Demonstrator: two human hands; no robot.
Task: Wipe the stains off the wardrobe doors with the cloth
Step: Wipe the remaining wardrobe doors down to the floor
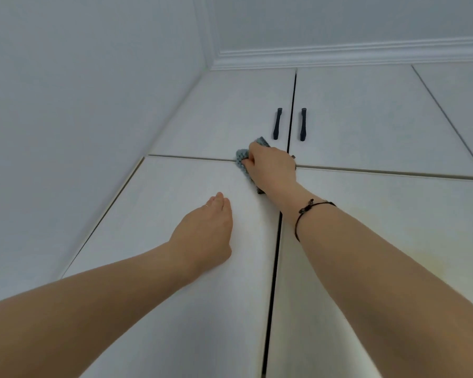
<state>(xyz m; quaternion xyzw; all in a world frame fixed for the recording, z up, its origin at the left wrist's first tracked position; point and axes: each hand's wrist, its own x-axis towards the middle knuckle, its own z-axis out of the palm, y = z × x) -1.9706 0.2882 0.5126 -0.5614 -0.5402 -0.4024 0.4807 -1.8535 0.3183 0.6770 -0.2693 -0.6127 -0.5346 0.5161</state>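
Note:
I look steeply up at white wardrobe doors. My right hand (271,166) grips a grey-blue knitted cloth (242,157) and presses it on the top right corner of the lower left door (159,268), at the seam where the door panels meet. My left hand (206,231) rests flat on that same lower left door, fingers straight, a thin ring on one finger. A dark cord bracelet circles my right wrist. No stain is plain to see on the doors; a faint yellowish tint shows on the lower right door (393,241).
Two dark bar handles (277,123) (303,124) hang on the upper doors, just above the cloth, on either side of the vertical gap. A white wall (79,105) closes off the left side. Ceiling moulding (339,57) runs above the upper doors.

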